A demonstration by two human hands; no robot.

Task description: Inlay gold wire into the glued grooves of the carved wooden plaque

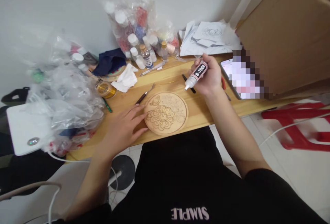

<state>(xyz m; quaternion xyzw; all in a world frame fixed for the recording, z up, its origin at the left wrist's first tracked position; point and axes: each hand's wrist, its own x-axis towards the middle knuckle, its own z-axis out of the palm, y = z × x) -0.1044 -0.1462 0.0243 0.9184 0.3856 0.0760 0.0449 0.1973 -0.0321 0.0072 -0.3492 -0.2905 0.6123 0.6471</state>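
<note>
My right hand [210, 76] is wrapped round a tube of B-7000 glue [198, 73], its nozzle tilted down to the left above the table. Below and left of the nozzle lies a round wooden disc [166, 114] with a flower pattern in lines on its face. My left hand [127, 124] rests with fingers spread at the disc's left edge, the fingertips touching or very close to it. A dark-handled pointed tool [144, 94] lies just behind the disc. Beneath the glue tube is a black stick-like thing [188, 83], partly covered.
Bags of small bottles [134, 28] stand against the wall. Crumpled plastic bags [69, 93] crowd the left side, near a roll of yellow tape [106, 89] and a white tissue [125, 78]. Drawn papers [208, 38], a phone [241, 79] and a cardboard box [288, 38] are at right.
</note>
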